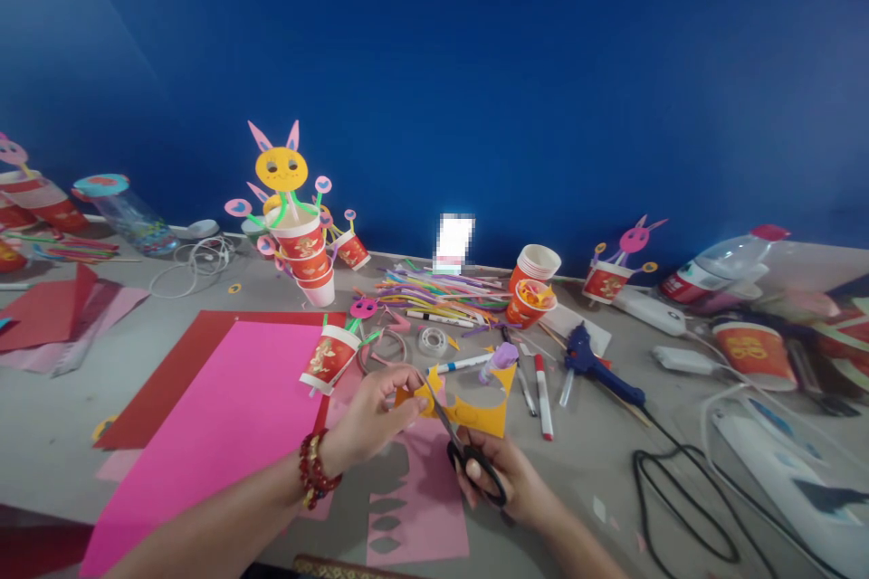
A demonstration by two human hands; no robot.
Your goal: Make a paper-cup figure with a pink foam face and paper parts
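Observation:
My left hand [373,414], with a beaded bracelet at the wrist, pinches a piece of yellow paper [485,417] that has rounded cut-outs along its edges. Black-handled scissors [465,452] are gripped in my right hand [517,478], fingers through the handle loops. Their blades lie across the yellow paper, close to my left fingertips. Beneath both hands is a light pink sheet [434,525] with leaf-shaped holes. A red paper cup [330,355] with a pink face and green straws lies tilted beside my left hand.
Bright pink paper [224,416] lies over red paper at left. Stacked decorated cups [305,244] stand behind it. Pipe cleaners [441,291] and a tape roll [433,341] lie ahead. Rightward are a red marker [543,398], a blue glue gun [597,362] and its black cord [679,507].

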